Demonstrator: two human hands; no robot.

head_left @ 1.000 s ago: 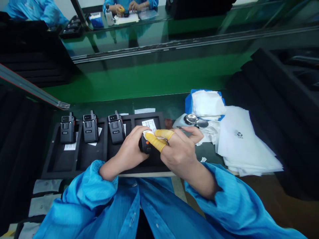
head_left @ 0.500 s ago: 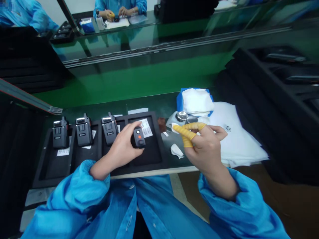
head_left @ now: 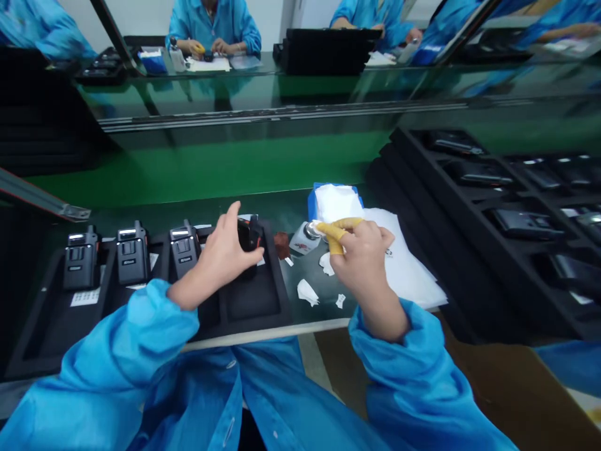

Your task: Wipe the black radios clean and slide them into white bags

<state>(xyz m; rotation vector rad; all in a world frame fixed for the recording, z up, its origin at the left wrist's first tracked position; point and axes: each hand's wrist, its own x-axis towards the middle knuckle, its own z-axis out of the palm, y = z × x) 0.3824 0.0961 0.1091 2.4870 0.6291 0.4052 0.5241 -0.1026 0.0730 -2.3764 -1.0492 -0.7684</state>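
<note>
My left hand (head_left: 225,254) grips a small black device (head_left: 248,233) and holds it upright over the rightmost slot of a black foam tray (head_left: 244,307). Three like devices (head_left: 133,252) stand in the slots to the left. My right hand (head_left: 359,257), with yellow finger cots on thumb and forefinger, pinches a small white wipe at the metal top of a dispenser bottle (head_left: 304,237). Crumpled white wipe scraps (head_left: 307,292) lie on the green bench between the tray and my right hand.
A blue box of white wipes (head_left: 331,202) and a stack of white sheets (head_left: 408,269) lie right of the bottle. Black trays holding dark devices (head_left: 507,219) fill the right side. A green conveyor (head_left: 211,169) runs behind. Co-workers in blue coats (head_left: 213,25) sit across.
My left hand carried the device from mid-air down and forward to the tray's rightmost slot. My right hand left the device, dropped a wipe scrap and moved to the bottle. The camera turned right.
</note>
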